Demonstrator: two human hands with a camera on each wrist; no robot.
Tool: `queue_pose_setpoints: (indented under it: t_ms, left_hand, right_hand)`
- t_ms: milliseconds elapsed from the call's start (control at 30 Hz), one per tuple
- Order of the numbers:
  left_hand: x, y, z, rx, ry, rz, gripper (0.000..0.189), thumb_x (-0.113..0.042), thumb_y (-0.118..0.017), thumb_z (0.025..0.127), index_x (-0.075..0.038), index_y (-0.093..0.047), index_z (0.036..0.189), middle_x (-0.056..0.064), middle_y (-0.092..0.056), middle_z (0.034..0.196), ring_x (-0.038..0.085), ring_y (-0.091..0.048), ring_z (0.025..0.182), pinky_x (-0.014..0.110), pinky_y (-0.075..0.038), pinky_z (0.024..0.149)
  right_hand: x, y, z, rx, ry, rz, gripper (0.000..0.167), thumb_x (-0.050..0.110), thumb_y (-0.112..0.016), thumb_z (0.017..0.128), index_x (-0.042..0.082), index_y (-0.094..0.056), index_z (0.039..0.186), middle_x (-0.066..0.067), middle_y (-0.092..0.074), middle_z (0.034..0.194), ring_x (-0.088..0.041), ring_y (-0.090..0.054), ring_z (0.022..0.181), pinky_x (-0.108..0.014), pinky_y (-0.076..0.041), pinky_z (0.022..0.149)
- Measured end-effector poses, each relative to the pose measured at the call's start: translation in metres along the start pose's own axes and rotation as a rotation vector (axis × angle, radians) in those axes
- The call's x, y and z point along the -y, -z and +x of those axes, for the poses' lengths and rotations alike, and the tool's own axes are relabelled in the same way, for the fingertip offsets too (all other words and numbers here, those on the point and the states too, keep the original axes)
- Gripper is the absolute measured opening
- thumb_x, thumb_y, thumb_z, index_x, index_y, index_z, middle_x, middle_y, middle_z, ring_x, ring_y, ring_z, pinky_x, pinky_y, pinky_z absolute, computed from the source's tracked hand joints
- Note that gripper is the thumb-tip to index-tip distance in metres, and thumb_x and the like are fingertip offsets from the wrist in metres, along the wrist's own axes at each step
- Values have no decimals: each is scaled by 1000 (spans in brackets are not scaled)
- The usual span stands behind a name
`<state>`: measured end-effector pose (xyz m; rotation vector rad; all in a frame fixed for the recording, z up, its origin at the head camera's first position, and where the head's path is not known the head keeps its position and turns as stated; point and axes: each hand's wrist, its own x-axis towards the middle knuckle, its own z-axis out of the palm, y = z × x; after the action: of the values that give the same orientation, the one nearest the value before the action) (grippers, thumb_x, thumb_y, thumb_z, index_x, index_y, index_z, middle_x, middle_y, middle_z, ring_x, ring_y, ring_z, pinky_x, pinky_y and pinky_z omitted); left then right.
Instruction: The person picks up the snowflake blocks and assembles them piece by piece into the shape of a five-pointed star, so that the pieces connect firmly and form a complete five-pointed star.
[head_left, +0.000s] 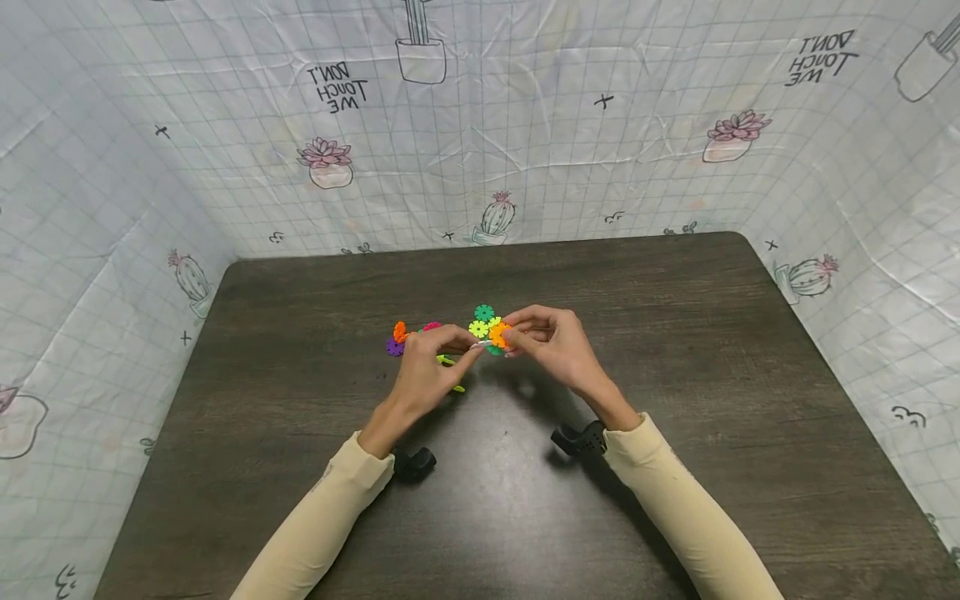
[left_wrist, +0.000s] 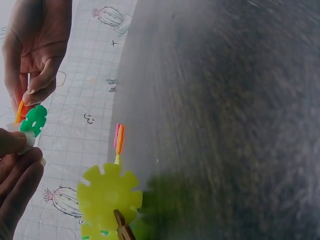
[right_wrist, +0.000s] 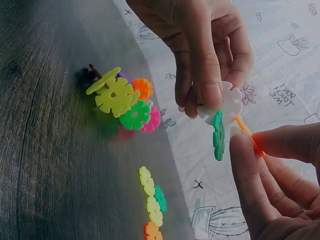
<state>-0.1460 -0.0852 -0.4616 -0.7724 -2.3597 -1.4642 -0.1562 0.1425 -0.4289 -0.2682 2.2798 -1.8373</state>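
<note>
In the head view both hands meet over the middle of the table. My left hand [head_left: 431, 371] pinches a white notched snowflake disc [right_wrist: 234, 97] between thumb and fingers. A green snowflake disc [right_wrist: 218, 140] is slotted into the white one and hangs edge-on below it in the right wrist view. Thumb and fingertips of my right hand [head_left: 558, 346] pinch an orange snowflake disc [head_left: 499, 335], whose edge meets the rim of the white disc. Part of the orange disc is hidden by the right fingers.
Left of the hands stands a joined cluster of yellow-green [right_wrist: 115, 96], green [right_wrist: 135, 115], pink [right_wrist: 151, 120], orange [right_wrist: 142, 88] and purple discs [head_left: 395, 347], with a brown piece [right_wrist: 95, 71] on top. Behind the hands lies a row of yellow [head_left: 478, 328] and green discs [head_left: 484, 312]. A printed cloth surrounds the table [head_left: 315, 300].
</note>
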Motion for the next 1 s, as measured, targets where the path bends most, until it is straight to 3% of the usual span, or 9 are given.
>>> queue_pose_setpoints:
  t_ms: [300, 667, 900, 1000]
  left_hand:
    - [1, -2, 0, -6, -10, 11, 6, -7, -80, 92, -6, -78, 98, 9, -81, 92, 18, -79, 80, 39, -67, 73]
    - [0, -1, -1, -30, -78, 58, 5, -8, -82, 90, -5, -82, 94, 8, -82, 88, 18, -79, 79, 44, -66, 69]
    - [-3, -1, 0, -25, -127, 96, 5, -7, -82, 90, -4, -83, 94, 9, -82, 89, 19, -79, 80, 37, -66, 72]
    - [-4, -2, 1, -21, -155, 112, 7, -4, -84, 87, -4, -83, 94, 8, -82, 89, 18, -79, 81, 33, -65, 74]
  right_hand:
    - [1, 1, -2, -5, -2, -6, 22, 8, -75, 96, -3, -74, 115, -27, -76, 108, -27, -79, 82, -54, -63, 84]
    - [-1, 0, -3, 4, -11, 17, 22, 6, -76, 95, -4, -75, 113, -27, -77, 107, -18, -78, 78, -55, -63, 84]
    - [-2, 1, -6, 2, -2, 41, 22, 5, -75, 96, -6, -75, 114, -27, -77, 106, -34, -79, 83, -53, -64, 83]
    - [-3, 0, -8, -7, -11, 61, 22, 3, -75, 95, -8, -74, 115, -28, -76, 107, -28, -79, 80, -52, -64, 83]
